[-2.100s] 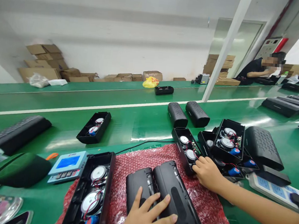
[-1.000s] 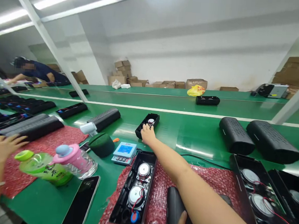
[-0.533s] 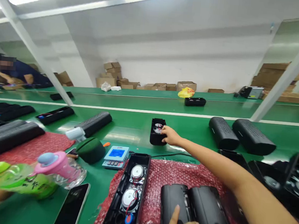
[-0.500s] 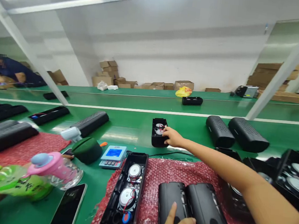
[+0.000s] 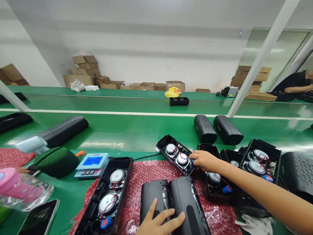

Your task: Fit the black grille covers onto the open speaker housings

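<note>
My right hand (image 5: 203,160) grips the near end of a black speaker shell (image 5: 175,154), its fingers closed over the rim. Two round drivers and red wires show inside that tilted shell. Fingers spread, my left hand (image 5: 160,227) lies flat across two closed black speaker cases, the left case (image 5: 150,193) and the right case (image 5: 192,208). Both cases rest on red bubble wrap (image 5: 135,203). To their left, another open speaker shell (image 5: 105,200) holds two drivers and a blue round part.
More open shells (image 5: 259,159) crowd the right side, near a crumpled white tissue (image 5: 259,229). A small blue-screened device (image 5: 92,165), a phone (image 5: 38,218) and a pink-topped bottle (image 5: 15,189) sit on the left. Two speaker cases (image 5: 204,129) stand farther back. A person (image 5: 296,84) works at far right.
My right hand has brought the open shell nearer and turned it diagonally, close to the bubble wrap. My left hand stays on the two cases. The view has swung right.
</note>
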Available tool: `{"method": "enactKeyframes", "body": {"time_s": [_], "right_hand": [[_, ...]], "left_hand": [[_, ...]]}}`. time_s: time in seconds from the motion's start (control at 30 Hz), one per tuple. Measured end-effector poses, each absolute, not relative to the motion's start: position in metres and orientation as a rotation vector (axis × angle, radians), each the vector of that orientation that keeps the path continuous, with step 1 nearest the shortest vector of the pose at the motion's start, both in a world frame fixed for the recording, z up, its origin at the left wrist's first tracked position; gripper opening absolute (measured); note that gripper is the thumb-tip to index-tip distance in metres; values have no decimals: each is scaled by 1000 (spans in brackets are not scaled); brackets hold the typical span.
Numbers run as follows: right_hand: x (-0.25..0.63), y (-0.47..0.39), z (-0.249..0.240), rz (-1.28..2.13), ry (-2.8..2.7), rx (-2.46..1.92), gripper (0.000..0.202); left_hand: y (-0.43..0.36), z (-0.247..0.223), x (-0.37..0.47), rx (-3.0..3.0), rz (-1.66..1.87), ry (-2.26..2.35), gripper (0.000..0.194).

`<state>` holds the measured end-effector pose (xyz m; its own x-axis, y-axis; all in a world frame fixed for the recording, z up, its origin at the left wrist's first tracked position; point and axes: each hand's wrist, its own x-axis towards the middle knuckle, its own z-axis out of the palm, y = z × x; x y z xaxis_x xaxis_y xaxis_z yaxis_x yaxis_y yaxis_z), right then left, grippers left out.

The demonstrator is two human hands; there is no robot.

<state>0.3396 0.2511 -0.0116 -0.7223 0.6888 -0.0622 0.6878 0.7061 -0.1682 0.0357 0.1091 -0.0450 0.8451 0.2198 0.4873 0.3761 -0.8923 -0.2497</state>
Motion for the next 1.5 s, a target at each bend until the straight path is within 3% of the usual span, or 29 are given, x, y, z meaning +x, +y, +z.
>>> {"method": "enactKeyframes", "body": {"time_s": [0.1,0.23,0.4,0.5,0.67,0.9,1.13,1.23,1.3,1.4,1.5], "right_hand": [[329,256,-2,345,-2796,-1324,13],[288,277,-4,370,-2436,-1837,62],[227,303,-22,463,-2170,-2251,76],[218,311,-20,476,-2197,-2196,94],[236,310,-3,555,-2543,-1645,132],[223,298,-7,580,-2731,-1418,124],[247,235,24,661,-2466,-1478,71],[277,174,28,811,-2325,-1516,69],[292,132,19,1123,-2073,-1601,78],[297,88,-6,1522,-1503,-1640,96],[285,74,-27,1723,-989,-1574,107]], "left_hand": [[108,-48,33,-2711,-656,-448,29],[103,-43,29,-2946,-500,-538,36],[90,-20,30,-3350,-156,-866,46],[87,-9,32,-3396,-92,-945,47],[88,-5,33,-3432,-78,-963,48],[89,-6,34,-3456,-48,-982,51],[92,-7,33,-3448,-35,-974,67],[94,-5,33,-3444,-3,-958,72],[93,-7,31,-3454,-50,-948,71],[87,-20,26,-3380,-454,-1094,62],[83,-41,23,-2933,-1245,-1709,46]]}}
